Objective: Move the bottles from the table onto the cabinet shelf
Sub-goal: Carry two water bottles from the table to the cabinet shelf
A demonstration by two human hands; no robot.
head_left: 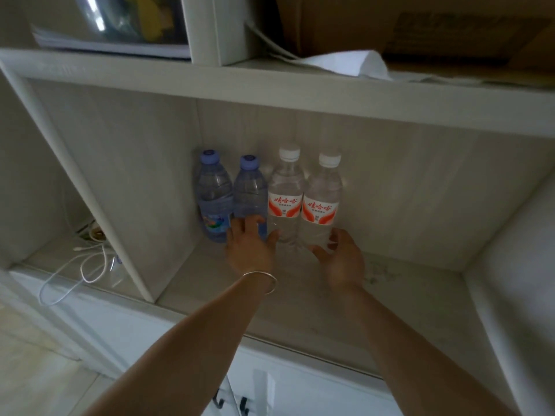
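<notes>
Two blue-capped bottles (214, 196) (250, 193) and two clear white-capped bottles with red labels (285, 199) (321, 205) stand upright in a row at the back of the cabinet shelf (300, 301). My left hand (250, 247), with a bangle on its wrist, lies against the base of the second blue bottle, fingers spread. My right hand (342, 259) hovers at the base of the rightmost clear bottle, fingers apart and loosely curved beside it.
A vertical divider (99, 205) bounds the compartment on the left; beyond it lie white cables (78, 265). The shelf above holds a cardboard box (420, 25), white paper (345, 64) and a stack of papers (111, 43). Cabinet doors (300, 391) are below.
</notes>
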